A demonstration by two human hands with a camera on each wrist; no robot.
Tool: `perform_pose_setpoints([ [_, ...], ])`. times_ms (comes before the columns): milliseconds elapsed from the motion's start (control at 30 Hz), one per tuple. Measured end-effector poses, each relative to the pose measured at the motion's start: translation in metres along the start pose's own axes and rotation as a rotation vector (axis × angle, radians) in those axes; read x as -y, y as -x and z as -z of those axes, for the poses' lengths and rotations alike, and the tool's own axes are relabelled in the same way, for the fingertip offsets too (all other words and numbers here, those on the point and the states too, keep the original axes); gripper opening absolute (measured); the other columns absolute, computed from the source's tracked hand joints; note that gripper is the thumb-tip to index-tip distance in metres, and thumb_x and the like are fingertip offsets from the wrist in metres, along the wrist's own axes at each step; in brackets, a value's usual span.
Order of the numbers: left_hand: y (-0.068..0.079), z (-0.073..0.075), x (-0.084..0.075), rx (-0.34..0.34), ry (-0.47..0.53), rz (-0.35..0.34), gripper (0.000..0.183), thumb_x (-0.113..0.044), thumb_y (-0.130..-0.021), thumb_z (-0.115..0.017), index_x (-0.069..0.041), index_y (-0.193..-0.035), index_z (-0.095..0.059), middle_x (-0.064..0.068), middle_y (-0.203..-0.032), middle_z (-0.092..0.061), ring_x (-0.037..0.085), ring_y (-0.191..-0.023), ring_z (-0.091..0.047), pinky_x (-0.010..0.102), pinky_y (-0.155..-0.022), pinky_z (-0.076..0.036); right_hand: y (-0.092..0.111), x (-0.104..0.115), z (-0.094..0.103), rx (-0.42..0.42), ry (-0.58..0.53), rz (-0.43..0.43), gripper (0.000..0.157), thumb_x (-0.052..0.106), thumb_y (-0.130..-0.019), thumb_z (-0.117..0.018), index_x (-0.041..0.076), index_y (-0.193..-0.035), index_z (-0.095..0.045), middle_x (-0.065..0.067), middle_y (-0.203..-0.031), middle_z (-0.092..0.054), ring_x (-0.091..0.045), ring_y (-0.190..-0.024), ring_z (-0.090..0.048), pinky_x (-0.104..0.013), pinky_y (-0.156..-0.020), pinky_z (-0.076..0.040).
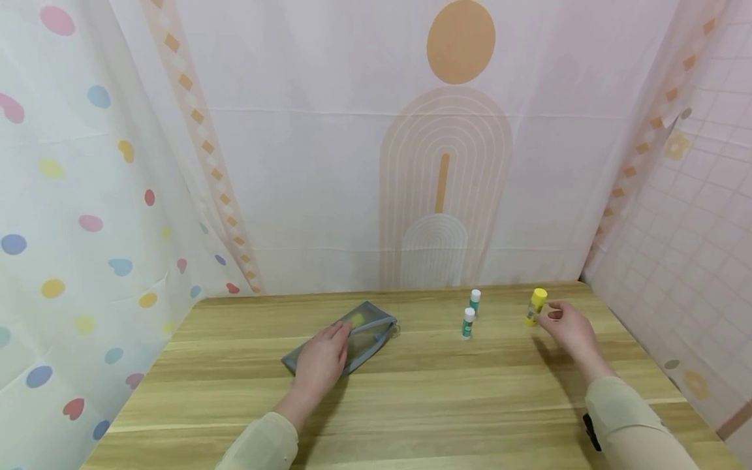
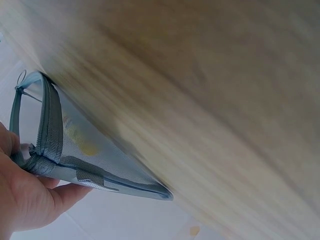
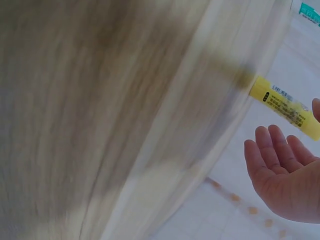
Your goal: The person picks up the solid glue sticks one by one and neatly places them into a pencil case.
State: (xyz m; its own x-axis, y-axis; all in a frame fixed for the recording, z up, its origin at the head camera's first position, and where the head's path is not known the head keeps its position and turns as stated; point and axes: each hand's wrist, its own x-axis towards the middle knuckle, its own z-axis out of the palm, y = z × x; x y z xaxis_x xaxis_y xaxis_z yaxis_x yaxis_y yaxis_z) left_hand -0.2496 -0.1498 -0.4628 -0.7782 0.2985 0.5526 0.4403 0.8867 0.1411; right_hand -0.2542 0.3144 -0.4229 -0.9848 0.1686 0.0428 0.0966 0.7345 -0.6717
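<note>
On the left side of the table lies a grey mesh zipper pouch, its zip mouth spread apart toward the right. My left hand grips the pouch along its edge, thumb and fingers around the zip band in the left wrist view. A yellow item shows through the mesh. At the right, a yellow glue stick stands upright on the table. Close beside it is my right hand, fingers loosely bent. In the right wrist view those fingers are apart from the glue stick, and the thumb tip overlaps its upper part.
Two green glue sticks with white caps stand between my hands, one nearer and one farther back. A patterned curtain hangs along the back edge of the wooden table, with more cloth on both sides.
</note>
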Motion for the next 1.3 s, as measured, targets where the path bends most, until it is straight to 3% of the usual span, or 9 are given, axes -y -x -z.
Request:
perform_pose_setpoints([
  [467,0.001,-0.001,0.000,-0.007,0.000,-0.003,0.032,-0.008,-0.092,-0.067,0.000,-0.123,-0.067,0.019,-0.119,-0.067,0.038,-0.105,-0.066,0.051,-0.087,-0.056,-0.010,-0.004,-0.008,-0.039,-0.091,-0.034,0.070,0.035,-0.100,-0.055,-0.016,-0.143,-0.033,-0.038,-0.134,-0.047,-0.051,-0.123,-0.047,-0.058,-0.098,-0.046],
  [833,0.001,-0.002,0.000,-0.008,0.001,-0.002,0.032,-0.008,-0.092,-0.067,-0.001,-0.123,-0.067,0.019,-0.120,-0.067,0.037,-0.106,-0.066,0.050,-0.089,-0.055,-0.015,-0.003,-0.012,-0.124,-0.188,-0.015,0.060,0.027,-0.101,-0.055,-0.013,-0.141,-0.037,-0.036,-0.135,-0.048,-0.049,-0.125,-0.047,-0.056,-0.102,-0.043],
  [1300,0.000,-0.001,0.000,-0.030,-0.006,-0.023,0.031,-0.007,-0.091,-0.068,0.000,-0.121,-0.068,0.019,-0.118,-0.068,0.037,-0.104,-0.066,0.050,-0.087,-0.056,-0.018,0.004,-0.016,-0.156,-0.200,-0.022,0.050,0.024,-0.102,-0.053,-0.012,-0.135,-0.044,-0.036,-0.133,-0.049,-0.048,-0.123,-0.047,-0.056,-0.103,-0.042],
])
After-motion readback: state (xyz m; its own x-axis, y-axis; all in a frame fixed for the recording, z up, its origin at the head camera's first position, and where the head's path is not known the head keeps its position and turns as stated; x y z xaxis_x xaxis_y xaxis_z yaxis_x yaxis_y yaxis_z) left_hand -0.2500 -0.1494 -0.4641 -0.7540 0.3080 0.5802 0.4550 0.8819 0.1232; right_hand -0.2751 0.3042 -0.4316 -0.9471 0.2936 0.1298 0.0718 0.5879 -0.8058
